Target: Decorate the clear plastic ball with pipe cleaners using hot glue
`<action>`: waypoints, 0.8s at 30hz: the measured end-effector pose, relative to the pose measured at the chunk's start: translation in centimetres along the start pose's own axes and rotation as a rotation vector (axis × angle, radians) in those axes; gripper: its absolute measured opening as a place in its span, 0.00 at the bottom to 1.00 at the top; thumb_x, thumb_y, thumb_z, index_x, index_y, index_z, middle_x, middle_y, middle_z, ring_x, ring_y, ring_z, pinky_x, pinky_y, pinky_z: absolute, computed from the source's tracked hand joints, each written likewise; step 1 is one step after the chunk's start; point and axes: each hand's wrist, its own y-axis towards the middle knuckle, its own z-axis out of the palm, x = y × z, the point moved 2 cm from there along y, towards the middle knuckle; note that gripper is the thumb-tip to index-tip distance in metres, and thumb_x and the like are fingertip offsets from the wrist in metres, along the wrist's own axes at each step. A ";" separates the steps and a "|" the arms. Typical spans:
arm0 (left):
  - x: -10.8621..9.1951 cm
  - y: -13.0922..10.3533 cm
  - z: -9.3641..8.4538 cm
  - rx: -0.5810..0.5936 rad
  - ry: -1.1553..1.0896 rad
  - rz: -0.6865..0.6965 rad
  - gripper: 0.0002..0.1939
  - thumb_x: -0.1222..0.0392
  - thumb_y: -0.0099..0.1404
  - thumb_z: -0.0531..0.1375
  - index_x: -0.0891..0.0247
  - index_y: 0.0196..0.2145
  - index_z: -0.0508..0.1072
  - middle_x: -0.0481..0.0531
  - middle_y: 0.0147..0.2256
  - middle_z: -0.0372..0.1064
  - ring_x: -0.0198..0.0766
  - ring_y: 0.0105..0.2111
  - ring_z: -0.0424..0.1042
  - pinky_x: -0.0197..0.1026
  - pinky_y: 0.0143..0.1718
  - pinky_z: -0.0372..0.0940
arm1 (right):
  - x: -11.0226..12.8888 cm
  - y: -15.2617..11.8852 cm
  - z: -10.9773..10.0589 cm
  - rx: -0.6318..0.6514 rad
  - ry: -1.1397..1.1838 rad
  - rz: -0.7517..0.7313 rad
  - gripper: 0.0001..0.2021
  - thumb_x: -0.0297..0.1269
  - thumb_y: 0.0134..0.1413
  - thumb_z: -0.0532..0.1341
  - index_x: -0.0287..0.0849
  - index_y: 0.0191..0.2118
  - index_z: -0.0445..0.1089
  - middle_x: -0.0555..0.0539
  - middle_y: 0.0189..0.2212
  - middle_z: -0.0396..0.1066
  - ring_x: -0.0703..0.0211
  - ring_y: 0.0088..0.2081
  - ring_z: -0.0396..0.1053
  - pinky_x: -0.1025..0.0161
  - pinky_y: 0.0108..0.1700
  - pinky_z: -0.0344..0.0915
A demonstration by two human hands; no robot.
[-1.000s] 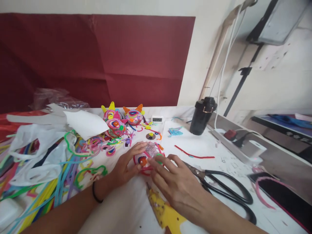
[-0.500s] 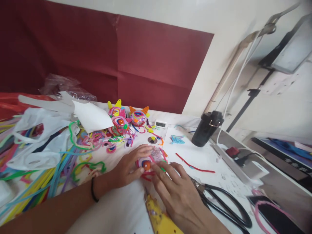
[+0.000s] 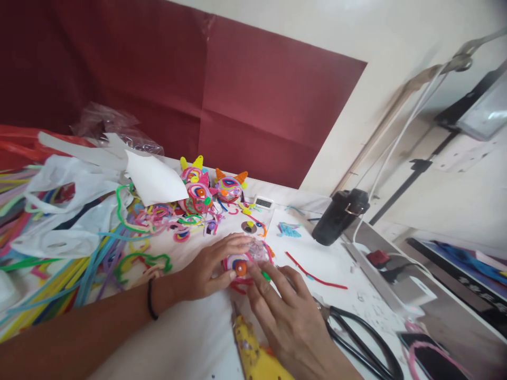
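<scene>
A round craft piece [image 3: 258,252], clear in part and covered with coloured fuzzy strips, an orange bead and a green bit, sits on the white table between my hands. My left hand [image 3: 206,268] is wrapped round its left side, thumb near the orange bead. Fingers of my right hand [image 3: 283,303] press on its front and right side. Under my right hand lies a yellow tool [image 3: 253,351] with a pointed tip. Black-handled scissors [image 3: 356,327] are partly hidden behind that hand.
Finished-looking fuzzy balls [image 3: 229,188] stand at the back. Pipe cleaners [image 3: 79,274] and white plastic bags [image 3: 67,206] crowd the left. A red strip [image 3: 315,275], black bottle [image 3: 339,217], power strip [image 3: 380,274] and phone [image 3: 431,356] are on the right.
The camera view has shifted and tilted slightly. Both hands stay on the craft piece, with hardly any change in their hold.
</scene>
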 end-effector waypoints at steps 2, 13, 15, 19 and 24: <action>0.1 0.0 0.0 0.009 -0.010 -0.008 0.27 0.69 0.65 0.55 0.56 0.60 0.63 0.60 0.62 0.64 0.51 0.63 0.61 0.59 0.63 0.57 | 0.2 0.0 0.1 0.011 -0.022 0.001 0.16 0.28 0.67 0.46 0.38 0.44 0.72 0.42 0.52 0.74 0.45 0.56 0.64 0.46 0.53 0.57; 0.0 0.1 0.0 0.018 -0.014 0.022 0.25 0.69 0.65 0.56 0.58 0.59 0.63 0.61 0.62 0.63 0.50 0.63 0.61 0.59 0.63 0.56 | 0.7 0.0 0.6 -0.015 -0.043 -0.015 0.17 0.27 0.68 0.45 0.36 0.44 0.72 0.38 0.49 0.75 0.44 0.57 0.62 0.45 0.55 0.55; 0.1 0.0 0.1 0.021 -0.012 0.027 0.25 0.69 0.65 0.55 0.59 0.59 0.63 0.61 0.62 0.63 0.50 0.63 0.61 0.59 0.64 0.55 | 0.7 0.0 0.6 -0.011 -0.045 -0.017 0.17 0.27 0.68 0.45 0.35 0.44 0.72 0.38 0.49 0.74 0.43 0.57 0.62 0.45 0.56 0.54; 0.1 -0.1 0.1 0.022 -0.005 0.034 0.25 0.70 0.65 0.55 0.59 0.59 0.62 0.61 0.62 0.62 0.49 0.63 0.60 0.57 0.64 0.55 | 0.8 0.0 0.5 -0.017 -0.050 -0.013 0.16 0.27 0.67 0.46 0.35 0.45 0.72 0.37 0.49 0.75 0.43 0.57 0.62 0.45 0.55 0.54; 0.3 -0.1 0.1 0.035 0.007 0.026 0.27 0.71 0.63 0.54 0.59 0.60 0.62 0.60 0.62 0.62 0.49 0.64 0.59 0.58 0.64 0.55 | 0.5 0.2 -0.1 -0.030 -0.037 -0.009 0.15 0.28 0.66 0.47 0.36 0.46 0.71 0.38 0.48 0.75 0.45 0.55 0.63 0.46 0.53 0.57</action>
